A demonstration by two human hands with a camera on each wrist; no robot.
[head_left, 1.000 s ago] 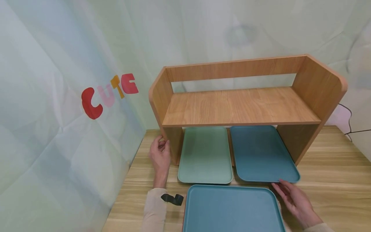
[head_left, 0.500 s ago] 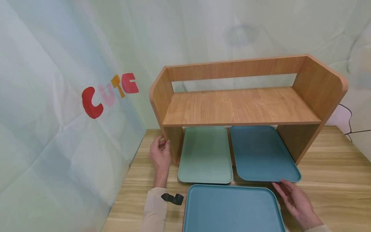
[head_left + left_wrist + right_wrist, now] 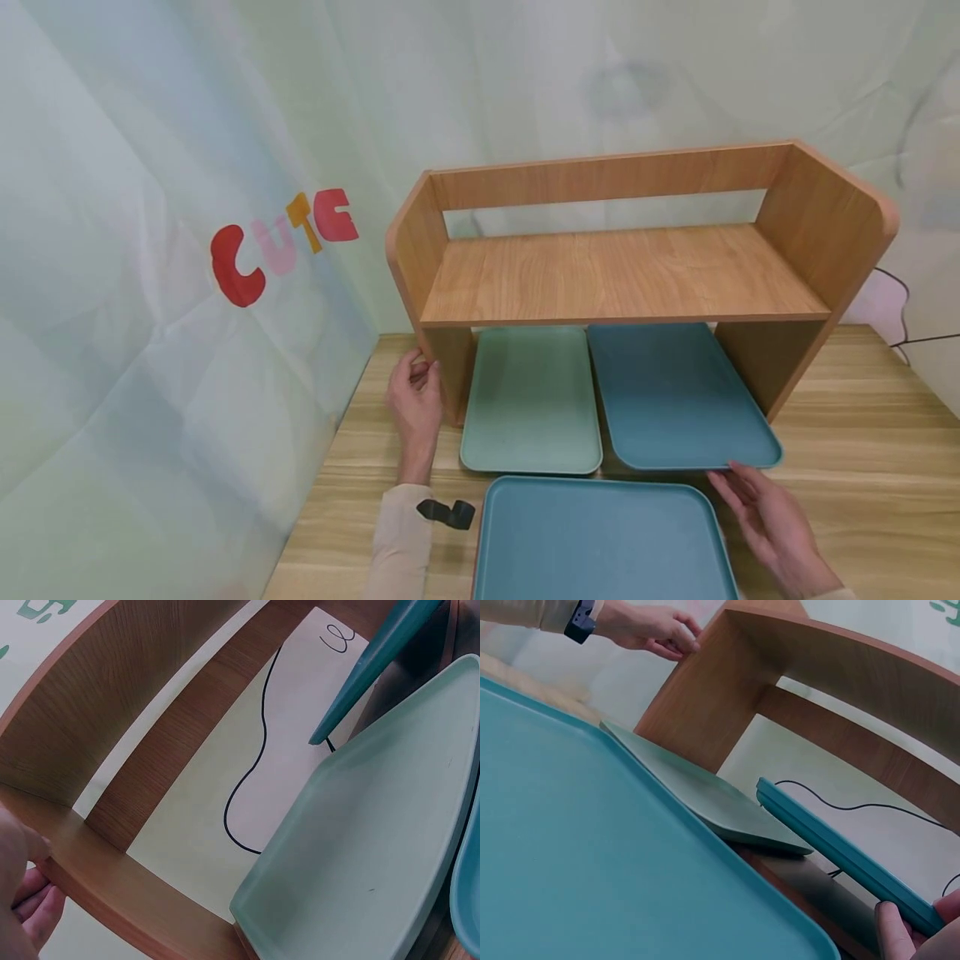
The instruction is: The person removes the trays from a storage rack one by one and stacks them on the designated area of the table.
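Observation:
A wooden desk shelf (image 3: 630,271) stands on the table. My left hand (image 3: 417,412) grips the front edge of its left side panel, the fingers partly hidden behind the wood in the left wrist view. Under the shelf board lie a light green tray (image 3: 532,404) on the left and a dark blue tray (image 3: 686,400) on the right, both jutting out in front. My right hand (image 3: 772,525) pinches the blue tray's front edge near its right corner, thumb above and fingers below. The right wrist view shows this blue tray (image 3: 847,859) edge-on, its front raised above the shelf's base.
A larger blue tray (image 3: 607,542) lies in front of the shelf, between my forearms. The wood-grain table (image 3: 862,467) extends to the right. Behind and to the left hangs a pale cloth (image 3: 150,375) with coloured letters. A black strap (image 3: 446,514) sits on my left wrist.
The dark blue tray has shifted slightly: its back left corner moved left towards the green tray, its front right corner a little right with my right hand. My left hand stays put.

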